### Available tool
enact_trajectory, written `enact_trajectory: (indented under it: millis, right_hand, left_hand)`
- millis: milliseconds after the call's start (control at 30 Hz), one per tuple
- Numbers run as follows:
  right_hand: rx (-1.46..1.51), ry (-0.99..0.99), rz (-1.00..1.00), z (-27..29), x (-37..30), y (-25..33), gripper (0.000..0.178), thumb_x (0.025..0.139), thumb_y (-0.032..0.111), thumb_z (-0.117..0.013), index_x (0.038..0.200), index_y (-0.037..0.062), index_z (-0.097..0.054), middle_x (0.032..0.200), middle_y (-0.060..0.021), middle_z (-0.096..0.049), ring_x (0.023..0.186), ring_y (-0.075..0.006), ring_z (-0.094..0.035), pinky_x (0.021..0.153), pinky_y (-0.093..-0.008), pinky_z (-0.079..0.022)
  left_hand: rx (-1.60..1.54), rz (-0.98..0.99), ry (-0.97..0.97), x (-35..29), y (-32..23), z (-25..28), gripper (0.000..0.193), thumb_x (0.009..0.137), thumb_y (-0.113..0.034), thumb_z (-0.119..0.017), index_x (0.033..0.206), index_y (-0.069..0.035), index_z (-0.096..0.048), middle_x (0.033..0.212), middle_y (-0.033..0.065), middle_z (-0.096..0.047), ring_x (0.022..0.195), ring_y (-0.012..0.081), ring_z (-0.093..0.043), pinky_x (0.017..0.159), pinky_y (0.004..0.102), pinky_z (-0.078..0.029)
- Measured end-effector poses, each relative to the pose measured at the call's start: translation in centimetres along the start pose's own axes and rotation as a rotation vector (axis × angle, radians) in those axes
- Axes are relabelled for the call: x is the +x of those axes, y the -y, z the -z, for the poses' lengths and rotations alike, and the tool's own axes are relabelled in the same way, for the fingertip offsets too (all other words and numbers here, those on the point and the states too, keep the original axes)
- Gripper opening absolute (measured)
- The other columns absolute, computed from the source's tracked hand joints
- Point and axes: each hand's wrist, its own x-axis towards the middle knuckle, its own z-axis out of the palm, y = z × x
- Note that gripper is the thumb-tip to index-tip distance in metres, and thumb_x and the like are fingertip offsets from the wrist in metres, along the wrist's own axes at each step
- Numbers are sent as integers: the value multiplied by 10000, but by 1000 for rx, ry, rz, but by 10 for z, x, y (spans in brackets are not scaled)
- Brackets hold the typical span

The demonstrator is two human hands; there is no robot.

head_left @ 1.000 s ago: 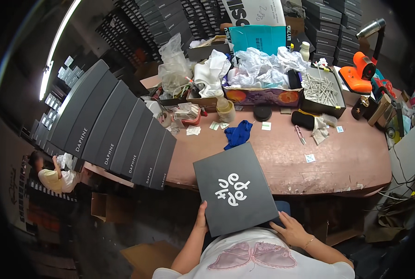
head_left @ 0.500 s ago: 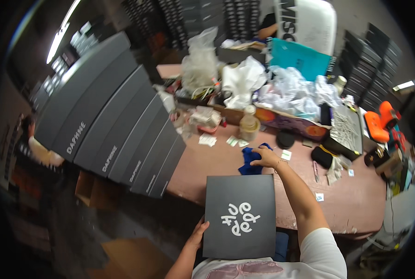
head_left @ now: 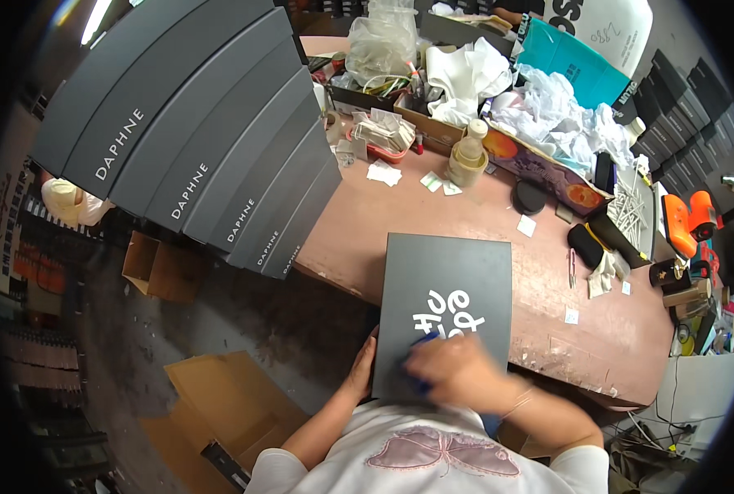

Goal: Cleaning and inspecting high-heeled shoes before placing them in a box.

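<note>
A dark grey shoebox [head_left: 449, 267] with white lettering on its lid rests against the table's near edge, close to my body. My left hand [head_left: 362, 369] grips the box along its left side; some of its fingers are hidden by the box. Over the lower part of the lid, my right hand [head_left: 459, 370] is closed on a blue cloth [head_left: 417, 362] and presses it to the lid. That hand is smeared by motion, and most of the cloth is hidden under it.
A tall stack of grey shoeboxes [head_left: 211, 140] rises at the left. On the pink table [head_left: 383, 214] stand a pump bottle [head_left: 468, 156], a round black tin [head_left: 528, 198], a pen [head_left: 572, 267] and trays of crumpled paper [head_left: 540, 115]. An open carton [head_left: 239, 403] lies on the floor.
My right hand has picked the blue cloth up off the table and brought it back onto the box lid. My left hand stays on the box's side. The view has tilted downward.
</note>
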Motion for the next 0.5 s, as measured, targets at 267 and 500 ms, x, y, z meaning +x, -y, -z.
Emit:
enact_trajectory:
  millis: [267,500]
  right_hand:
    - [-319,-428,-57,-23,142,-84,539,786,253,-580,1281,43,-534,1389,-146,-478,1362,-340,-348,1100,-590,-223]
    - [-238,-458,-123,-46,69,-61,612,688,143,-655,1275,36,-522,1371,-210,-455,1331,-404,-371,1072,-553,-298]
  left_hand:
    - [-78,-95,-25,-5,6,-1,936,860,-710,-443,1488,-43,-246,1453,141,-380,1323,243,-398,1077,381,-353]
    - [-54,-69,-69,1,12,4,845,816,-378,-643,1476,-19,-254,1409,141,-407,1267,245,-436,1055,366,-363]
